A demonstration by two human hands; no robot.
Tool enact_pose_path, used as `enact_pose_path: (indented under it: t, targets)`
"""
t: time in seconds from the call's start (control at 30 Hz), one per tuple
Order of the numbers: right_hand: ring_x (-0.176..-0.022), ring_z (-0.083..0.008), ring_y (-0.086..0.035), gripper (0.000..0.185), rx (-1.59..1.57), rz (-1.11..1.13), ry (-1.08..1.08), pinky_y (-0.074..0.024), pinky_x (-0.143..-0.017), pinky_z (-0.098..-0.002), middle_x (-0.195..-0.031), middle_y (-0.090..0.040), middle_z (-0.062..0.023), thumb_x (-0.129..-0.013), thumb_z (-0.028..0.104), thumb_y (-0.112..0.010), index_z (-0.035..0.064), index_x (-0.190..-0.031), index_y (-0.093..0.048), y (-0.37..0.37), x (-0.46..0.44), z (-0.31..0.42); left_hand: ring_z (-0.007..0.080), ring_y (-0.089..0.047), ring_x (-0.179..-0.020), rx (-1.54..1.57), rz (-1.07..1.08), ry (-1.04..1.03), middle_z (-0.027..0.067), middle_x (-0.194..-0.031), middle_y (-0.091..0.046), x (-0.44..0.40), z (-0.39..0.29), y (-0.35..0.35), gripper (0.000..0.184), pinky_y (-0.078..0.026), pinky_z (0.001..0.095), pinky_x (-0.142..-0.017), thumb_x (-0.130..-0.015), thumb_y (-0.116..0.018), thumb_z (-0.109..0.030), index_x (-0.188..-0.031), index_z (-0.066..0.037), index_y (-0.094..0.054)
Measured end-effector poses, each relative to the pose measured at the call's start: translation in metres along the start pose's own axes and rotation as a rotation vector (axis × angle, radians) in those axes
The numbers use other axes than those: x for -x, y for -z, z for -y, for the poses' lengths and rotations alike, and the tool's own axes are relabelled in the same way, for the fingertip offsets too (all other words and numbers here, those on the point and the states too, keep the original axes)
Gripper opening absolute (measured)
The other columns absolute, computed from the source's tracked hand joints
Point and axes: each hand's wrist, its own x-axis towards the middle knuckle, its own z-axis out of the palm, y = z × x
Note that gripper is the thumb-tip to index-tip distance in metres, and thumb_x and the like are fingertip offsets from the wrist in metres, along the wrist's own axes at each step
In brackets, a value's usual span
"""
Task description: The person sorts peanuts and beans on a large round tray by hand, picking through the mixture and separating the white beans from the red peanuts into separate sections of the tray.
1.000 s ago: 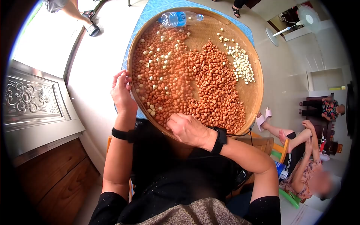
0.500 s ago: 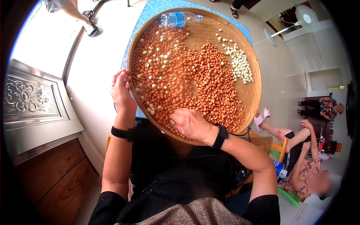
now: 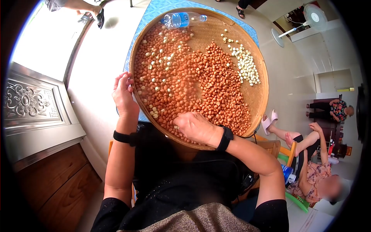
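White seeds (image 3: 247,65) lie gathered toward the right edge of the tray (image 3: 212,35); more remain scattered among brown seeds (image 3: 220,81) leftward. By the near edge, the right hand (image 3: 196,127) bends its fingers into the seeds, any catch hidden. The left hand (image 3: 125,99) curls at the left edge, grip unclear.

The tray (image 3: 210,33) rests on the bench (image 3: 155,8); inside, the bottle (image 3: 178,20) lies at the far edge, nuts (image 3: 221,79) left and centre, most seeds (image 3: 247,65) near the right edge.

No text legible; bottle label (image 3: 177,19) (blue, pale marks) too small to read.
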Motion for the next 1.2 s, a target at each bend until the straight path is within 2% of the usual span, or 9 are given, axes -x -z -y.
enact_pose_path:
  t: [0.47,0.57,0.67,0.77,0.8,0.93,1.03,1.13,1.2]
  targets:
    - [-0.072,-0.0336,-0.056,0.01,-0.037,0.075,-0.065,-0.0455,-0.062,-0.0397,-0.073,-0.056,-0.0155,-0.07,0.006,-0.056,-0.0009,-0.076,-0.053,-0.001,-0.001,-0.004,0.0034,-0.047,-0.069,-0.026,-0.008,-0.006,0.0006,-0.085,-0.057,-0.001,0.001,0.0,0.011,-0.036,0.0149,-0.057,-0.082,-0.051,-0.01,-0.09,-0.004,-0.056]
    - [-0.071,-0.0342,-0.056,0.01,-0.095,0.086,-0.078,-0.0454,-0.062,-0.0394,-0.072,-0.056,-0.0164,-0.068,0.005,-0.055,-0.0022,-0.076,-0.053,-0.001,-0.003,-0.005,0.0039,-0.045,-0.069,-0.016,-0.043,0.022,-0.0001,-0.084,-0.056,-0.001,0.001,-0.001,0.013,-0.035,0.0156,-0.058,-0.082,-0.051,-0.01,-0.091,-0.004,-0.056]
    - [-0.067,-0.0349,-0.056,0.01,-0.134,0.006,-0.045,-0.0448,-0.059,-0.0406,-0.067,-0.055,-0.0178,-0.065,0.003,-0.055,-0.0048,-0.07,-0.05,-0.008,-0.002,-0.009,0.005,-0.042,-0.067,-0.049,0.038,-0.041,-0.0006,-0.082,-0.053,-0.004,0.003,0.004,0.016,-0.033,0.0161,-0.056,-0.081,-0.051,-0.011,-0.093,-0.002,-0.056]
    - [-0.063,-0.0344,-0.056,0.011,-0.083,0.081,-0.114,-0.0442,-0.057,-0.0414,-0.066,-0.055,-0.0177,-0.064,0.003,-0.056,-0.0046,-0.067,-0.049,-0.003,-0.005,-0.002,0.0034,-0.045,-0.064,-0.048,0.037,-0.034,0.0014,-0.082,-0.056,-0.004,0.001,0.002,0.017,-0.038,0.0139,-0.054,-0.085,-0.048,-0.011,-0.097,0.0,-0.053]
    - [-0.06,-0.033,-0.055,0.012,-0.076,0.037,-0.099,-0.0438,-0.055,-0.0418,-0.064,-0.055,-0.0175,-0.064,0.004,-0.056,-0.0035,-0.064,-0.048,-0.005,-0.004,-0.002,0.0046,-0.046,-0.069,-0.036,0.02,-0.035,0.0006,-0.085,-0.056,0.001,0.0,-0.001,0.016,-0.034,0.0155,-0.056,-0.08,-0.054,-0.012,-0.093,-0.002,-0.055]
    - [-0.057,-0.0291,-0.056,0.011,-0.169,-0.056,-0.085,-0.0451,-0.053,-0.0389,-0.061,-0.054,-0.0159,-0.064,0.009,-0.057,-0.001,-0.064,-0.052,-0.003,-0.003,-0.007,0.0031,-0.046,-0.065,-0.008,0.026,-0.003,0.0004,-0.083,-0.057,-0.009,0.006,0.009,0.016,-0.035,0.0139,-0.055,-0.081,-0.055,-0.012,-0.093,-0.002,-0.055]
    - [-0.056,-0.0161,-0.056,0.009,-0.368,-0.069,-0.252,-0.0464,-0.051,-0.0289,-0.063,-0.058,-0.0102,-0.069,0.007,-0.054,-0.0012,-0.069,-0.058,0.03,0.002,-0.009,0.003,-0.046,-0.065,0.002,0.021,-0.005,0.0012,-0.084,-0.058,-0.005,0.004,0.006,0.014,-0.036,0.0138,-0.054,-0.082,-0.054,-0.011,-0.092,-0.003,-0.055]
    - [-0.063,-0.011,-0.059,0.012,-0.269,-0.115,-0.432,-0.0498,-0.062,-0.0234,-0.07,-0.063,-0.0067,-0.071,0.011,-0.06,0.0008,-0.076,-0.062,0.06,0.019,-0.028,0.0031,-0.046,-0.065,-0.017,-0.002,-0.017,0.0016,-0.085,-0.058,-0.003,0.002,0.002,0.013,-0.036,0.0138,-0.054,-0.082,-0.053,-0.011,-0.092,-0.003,-0.055]
    - [-0.062,-0.0098,-0.058,0.013,-0.234,-0.184,-0.519,-0.0485,-0.06,-0.0227,-0.069,-0.063,-0.0058,-0.069,0.011,-0.061,0.0009,-0.076,-0.063,0.07,0.035,-0.051,0.0031,-0.046,-0.065,0.002,-0.005,-0.006,0.0016,-0.085,-0.059,-0.002,0.003,0.003,0.012,-0.036,0.0138,-0.054,-0.082,-0.053,-0.011,-0.092,-0.003,-0.055]
